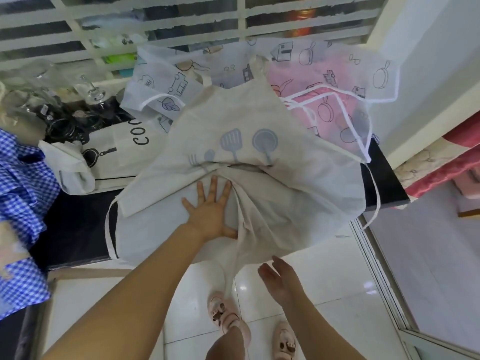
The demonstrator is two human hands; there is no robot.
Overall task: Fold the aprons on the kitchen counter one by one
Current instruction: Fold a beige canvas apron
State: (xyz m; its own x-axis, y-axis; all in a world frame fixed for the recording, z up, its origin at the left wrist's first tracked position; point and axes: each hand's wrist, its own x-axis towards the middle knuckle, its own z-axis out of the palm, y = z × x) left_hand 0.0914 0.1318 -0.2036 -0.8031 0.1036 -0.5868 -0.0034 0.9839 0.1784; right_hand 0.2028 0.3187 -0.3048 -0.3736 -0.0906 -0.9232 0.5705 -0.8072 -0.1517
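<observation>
Beige cotton apron with grey-blue spatula and pan prints lay spread over the black kitchen counter, bib toward 12 o'clock, its bunched hem spilling off the front edge toward 6. The left hand was down flat on the cloth, fingers splayed wide, pressing beside a ridge of folds. The right hand hung at 5 o'clock from it, below the counter edge, fingers straight and holding nothing, just beside the drooping hem. At 1 o'clock sat a sheer white apron with line-drawn pans; at 9 o'clock, a white apron with black lettering, and farther out a blue-and-white checked cloth.
</observation>
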